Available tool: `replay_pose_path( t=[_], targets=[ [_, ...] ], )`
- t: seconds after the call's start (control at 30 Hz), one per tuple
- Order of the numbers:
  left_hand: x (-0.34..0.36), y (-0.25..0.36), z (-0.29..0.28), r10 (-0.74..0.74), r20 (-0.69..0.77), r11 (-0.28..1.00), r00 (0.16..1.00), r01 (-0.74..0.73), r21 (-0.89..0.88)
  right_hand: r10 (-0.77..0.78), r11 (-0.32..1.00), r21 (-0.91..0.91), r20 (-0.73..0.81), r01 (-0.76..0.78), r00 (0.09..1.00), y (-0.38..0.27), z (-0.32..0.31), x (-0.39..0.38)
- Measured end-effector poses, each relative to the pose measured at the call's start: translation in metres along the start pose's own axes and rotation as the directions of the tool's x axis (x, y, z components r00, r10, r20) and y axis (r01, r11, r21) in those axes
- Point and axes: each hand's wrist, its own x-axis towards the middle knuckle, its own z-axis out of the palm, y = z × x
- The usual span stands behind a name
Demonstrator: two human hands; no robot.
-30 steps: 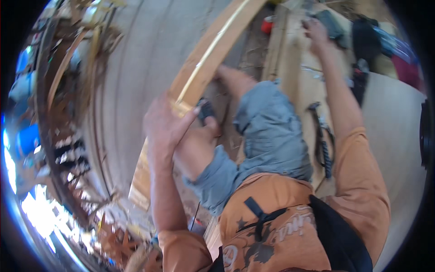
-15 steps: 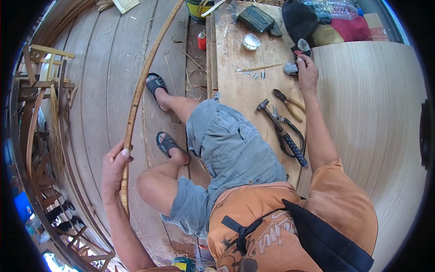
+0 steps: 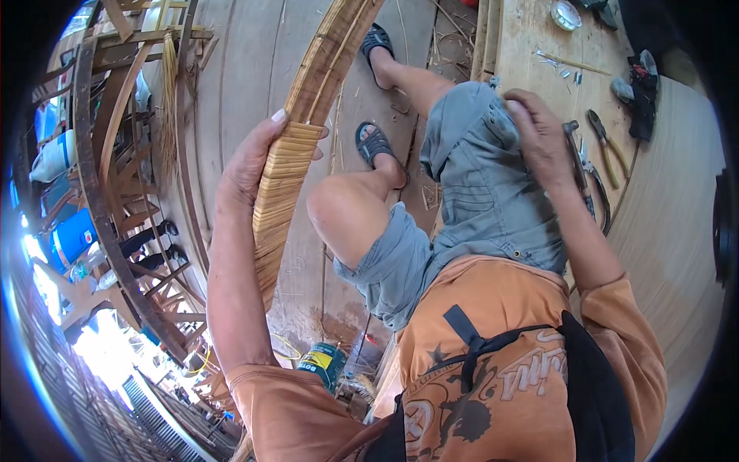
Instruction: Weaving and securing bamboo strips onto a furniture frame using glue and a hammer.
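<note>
My left hand (image 3: 265, 154) is closed around a long curved piece of wood (image 3: 317, 85), its thumb on the front edge. The wood's lower part has a tight wrapping of pale yellow cane strips (image 3: 286, 173); above the hand, brown wood shows with thin strips running along it. The piece leaves the view at the top. My right hand (image 3: 539, 142) rests on the grey-blue shorts (image 3: 481, 169) by my right knee, fingers bent and thumb apart, with nothing seen in it. Beside it on the bench lie a hammer (image 3: 571, 132), pliers (image 3: 608, 146) and dark-handled cutters (image 3: 593, 173).
On the wooden bench (image 3: 531, 27) are a round tin (image 3: 566, 15), a thin cane strip (image 3: 585, 65), small metal bits and a dark cloth bundle (image 3: 643, 96). Wooden frames (image 3: 100, 177) crowd the left. A green can (image 3: 323, 362) stands behind my left side.
My right hand has left the dark bundle on the bench and come to my knee. The curved wood has turned to show its broad face and sits nearer. The view has swung left.
</note>
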Motion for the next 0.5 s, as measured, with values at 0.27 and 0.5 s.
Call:
replay_pose_path(
  t=[0.27, 0.5],
  targets=[
    [0.004, -0.003, 0.004, -0.025, 0.106, 0.994, 0.994, 0.035, -0.100, -0.373, 0.927, 0.090, 0.337, 0.365, 0.864, -0.056, 0.110, -0.011],
    [0.011, 0.000, -0.013, 0.109, -0.029, 0.961, 0.994, -0.098, 0.257, -0.395, 0.876, -0.107, 0.398, 0.470, 0.828, -0.067, 0.169, -0.023]
  ],
)
